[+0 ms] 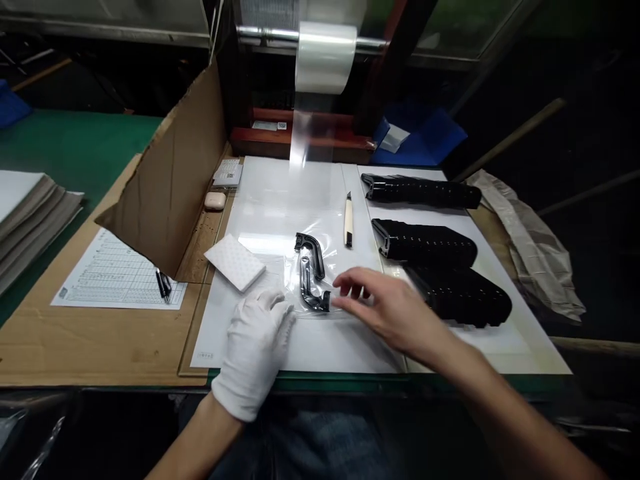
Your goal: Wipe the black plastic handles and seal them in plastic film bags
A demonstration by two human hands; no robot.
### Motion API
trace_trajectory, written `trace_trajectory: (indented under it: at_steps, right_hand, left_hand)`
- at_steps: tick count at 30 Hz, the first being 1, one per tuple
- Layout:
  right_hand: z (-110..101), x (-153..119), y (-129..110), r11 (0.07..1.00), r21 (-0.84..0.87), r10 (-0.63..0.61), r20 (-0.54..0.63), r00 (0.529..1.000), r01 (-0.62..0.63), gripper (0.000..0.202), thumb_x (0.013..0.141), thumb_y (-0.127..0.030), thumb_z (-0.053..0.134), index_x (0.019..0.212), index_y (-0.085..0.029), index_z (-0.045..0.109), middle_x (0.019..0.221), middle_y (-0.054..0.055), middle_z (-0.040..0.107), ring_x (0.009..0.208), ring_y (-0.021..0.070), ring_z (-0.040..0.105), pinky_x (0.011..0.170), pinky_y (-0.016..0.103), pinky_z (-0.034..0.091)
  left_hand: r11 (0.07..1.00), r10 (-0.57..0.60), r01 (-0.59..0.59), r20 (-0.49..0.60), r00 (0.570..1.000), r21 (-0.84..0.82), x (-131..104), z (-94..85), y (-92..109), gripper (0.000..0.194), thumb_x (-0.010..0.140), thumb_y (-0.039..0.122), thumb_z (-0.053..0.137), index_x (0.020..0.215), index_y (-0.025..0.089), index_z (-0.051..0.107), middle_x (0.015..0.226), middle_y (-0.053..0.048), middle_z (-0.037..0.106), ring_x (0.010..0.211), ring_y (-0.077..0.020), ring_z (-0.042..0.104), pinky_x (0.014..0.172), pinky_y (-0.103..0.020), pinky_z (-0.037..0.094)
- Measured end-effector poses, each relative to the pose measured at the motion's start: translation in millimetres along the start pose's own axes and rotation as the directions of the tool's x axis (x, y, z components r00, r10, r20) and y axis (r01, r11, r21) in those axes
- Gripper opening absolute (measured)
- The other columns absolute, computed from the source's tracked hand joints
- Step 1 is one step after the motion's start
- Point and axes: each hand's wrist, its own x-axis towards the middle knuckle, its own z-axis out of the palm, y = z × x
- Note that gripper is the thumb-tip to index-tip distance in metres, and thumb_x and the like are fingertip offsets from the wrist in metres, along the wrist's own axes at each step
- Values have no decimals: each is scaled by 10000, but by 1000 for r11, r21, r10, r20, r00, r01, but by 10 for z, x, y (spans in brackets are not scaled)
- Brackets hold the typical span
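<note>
Two black curved handle-like parts (311,275) lie on clear plastic film (293,257) in the middle of the white work surface. My left hand (255,353), in a white glove, rests at the film's lower left edge, its fingers loosely bent. No object shows in it. Just right of the lower black part is my bare right hand (387,307), thumb and fingers apart with nothing between them. A white dotted pad (235,262) lies beyond my left hand. A utility knife (349,220) with a pale handle is above my right hand.
A roll of clear film (327,59) hangs on a metal bar, its strip running down to the table. Stacked black parts (425,243) stand at right. On the left are a cardboard panel (170,160), a printed sheet (115,273) with a pen (163,285), and a pink case (215,201).
</note>
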Motion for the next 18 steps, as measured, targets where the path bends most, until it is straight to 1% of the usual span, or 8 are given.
trace_trajectory:
  at_steps: [3,6,8,11,12,14,16,18]
  right_hand:
    - [253,-176,70,997,-63,-39,-79,996,34,53,974,-247,614,986,-217,656,976,47,656,907,212,610,774,358,497]
    - [394,-240,79,995,-58,-85,-154,984,77,123,995,-186,552,926,-212,651,949,48,639,922,214,590,784,359,488]
    - [440,-313,70,991,-44,-130,-168,977,125,108,985,-178,578,919,-219,654,938,35,643,908,202,586,776,344,490]
    - [504,-453,85,985,-26,-175,-189,966,173,89,969,-163,613,915,-219,657,935,23,648,903,193,576,798,346,475]
    - [526,-489,98,983,-22,-180,-199,963,180,82,968,-164,620,919,-218,658,937,21,648,907,193,572,811,352,466]
    - [560,-531,128,983,-14,-184,-213,960,185,69,971,-171,623,933,-216,660,943,22,648,916,195,564,825,361,447]
    - [574,-536,152,982,-5,-187,-215,959,190,68,978,-180,615,946,-217,662,945,26,648,913,198,558,817,362,435]
    - [573,-526,165,980,0,-193,-213,958,197,75,983,-178,604,955,-216,663,941,30,646,902,201,554,807,362,428]
  left_hand:
    - [996,27,-33,73,997,80,102,-29,8,176,976,189,521,910,155,680,995,-144,677,899,-307,614,778,-471,547]
    - [987,97,-114,146,984,112,141,-107,-6,198,950,135,499,834,144,660,886,-155,643,842,-309,602,756,-471,529]
    - [980,156,-179,210,965,92,99,-191,-33,200,933,108,500,802,152,645,858,-140,638,814,-289,608,736,-435,532]
    - [967,239,-254,295,925,15,9,-338,-72,204,934,116,531,757,171,619,812,-85,634,731,-224,614,668,-340,534]
    - [963,258,-269,311,915,-9,7,-386,-71,215,940,134,542,741,175,610,793,-69,628,709,-207,609,656,-321,532]
    - [959,279,-282,312,908,-36,94,-466,-36,245,968,176,530,737,177,613,796,-62,627,730,-203,611,700,-325,537]
    - [961,275,-274,277,921,-42,308,-504,32,223,1004,216,483,881,162,662,905,-88,652,848,-227,624,808,-363,535]
    - [963,268,-266,247,931,-41,607,-487,96,232,1010,218,475,1146,142,646,1077,-119,660,992,-250,621,900,-388,517]
